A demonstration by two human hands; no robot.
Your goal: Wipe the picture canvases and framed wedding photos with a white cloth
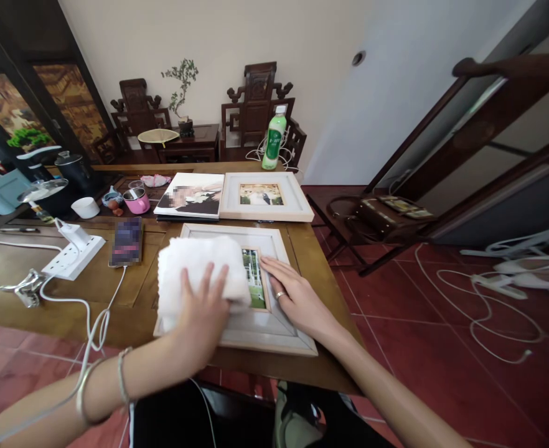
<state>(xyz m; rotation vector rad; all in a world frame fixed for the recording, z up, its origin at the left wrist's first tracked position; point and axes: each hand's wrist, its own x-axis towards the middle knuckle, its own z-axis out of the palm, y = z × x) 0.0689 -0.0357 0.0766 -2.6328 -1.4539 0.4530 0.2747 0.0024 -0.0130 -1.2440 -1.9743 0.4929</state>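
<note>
A light wooden picture frame [274,341] with a wide pale mat lies on the table in front of me. Its small photo [256,292] shows greenery and is partly covered. Over the frame's left part spreads a folded white cloth [176,264] with a scalloped edge. My left hand [204,311] presses on this cloth from above, fingers spread and slightly blurred. Wearing a ring, my right hand [293,295] lies with fingers stretched out along the right side of the photo, touching the frame. The frame's left side is mostly hidden by the cloth and my left arm.
Behind lie another frame [297,198] and a photo album [211,180], with a green bottle [274,138] farther back. To the left are a phone [126,242], a white power strip [75,256], loose cables and a pink mug [137,202]. A chair [386,218] holds a brown bag.
</note>
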